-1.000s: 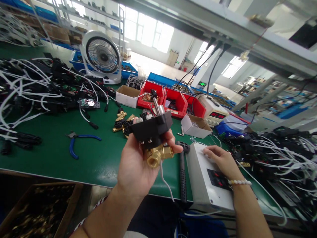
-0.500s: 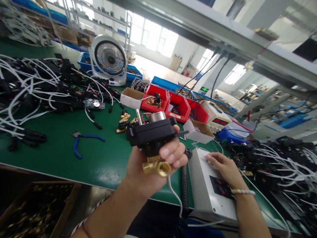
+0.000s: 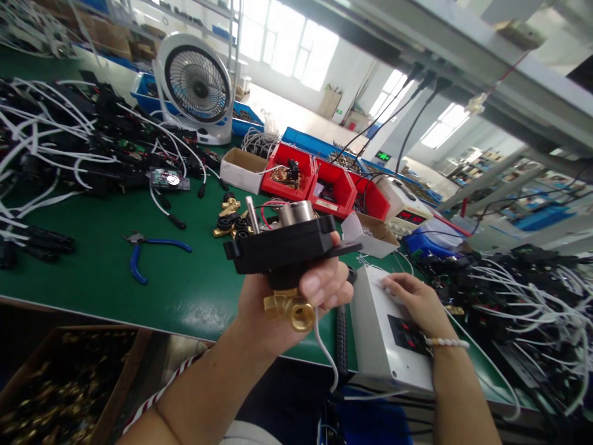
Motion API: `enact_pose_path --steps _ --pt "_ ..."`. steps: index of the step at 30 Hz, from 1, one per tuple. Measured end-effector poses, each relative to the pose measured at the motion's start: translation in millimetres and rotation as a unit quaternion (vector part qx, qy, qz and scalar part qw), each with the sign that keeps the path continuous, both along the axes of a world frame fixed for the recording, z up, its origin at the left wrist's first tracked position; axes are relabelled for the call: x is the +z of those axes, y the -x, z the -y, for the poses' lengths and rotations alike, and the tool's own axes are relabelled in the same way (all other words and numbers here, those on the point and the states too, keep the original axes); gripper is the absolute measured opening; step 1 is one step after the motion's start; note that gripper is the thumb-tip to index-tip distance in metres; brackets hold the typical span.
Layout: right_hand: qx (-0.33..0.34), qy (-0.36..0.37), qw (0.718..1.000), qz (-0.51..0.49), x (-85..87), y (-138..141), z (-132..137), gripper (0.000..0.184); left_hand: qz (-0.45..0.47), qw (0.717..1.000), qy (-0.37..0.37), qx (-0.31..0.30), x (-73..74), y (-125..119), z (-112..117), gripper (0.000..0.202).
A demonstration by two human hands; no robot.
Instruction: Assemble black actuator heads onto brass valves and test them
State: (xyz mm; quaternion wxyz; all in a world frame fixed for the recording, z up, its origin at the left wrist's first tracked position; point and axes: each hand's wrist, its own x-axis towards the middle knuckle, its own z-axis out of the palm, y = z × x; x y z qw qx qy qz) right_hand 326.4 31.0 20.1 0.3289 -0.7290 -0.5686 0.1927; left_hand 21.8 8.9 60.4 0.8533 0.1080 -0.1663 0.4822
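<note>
My left hand is wrapped around a motorized valve and holds it up above the bench. Its black actuator housing is on top, carrying a silver motor can and an upright metal pin. Below sits the brass valve body, one threaded port facing me. A white cable hangs down from behind it. My right hand rests on a light grey control box with red switches, thumb and finger pinched at its top panel. Whatever small part lies between those fingertips is hidden.
Blue-handled cutters lie on the green bench. Red bins, an open carton and a fan stand behind. White-cabled black units are heaped left and right. A box of brass parts sits below the edge.
The valve has tipped slightly, so its top shows a little more. The right hand stays at the same spot on the control box. The whole view has shifted a little.
</note>
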Motion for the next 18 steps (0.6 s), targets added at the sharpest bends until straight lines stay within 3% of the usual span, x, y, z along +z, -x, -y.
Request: enact_pose_path --steps 14,18 --pt "0.011 -0.001 1.000 -0.001 -5.3 -2.8 -0.5 0.054 -0.013 1.000 0.019 0.004 2.1 1.3 2.9 0.010" --pt "0.036 0.007 0.999 0.017 -3.4 -1.5 0.1 0.049 -0.095 0.987 0.120 0.053 6.2 -1.2 1.8 0.031"
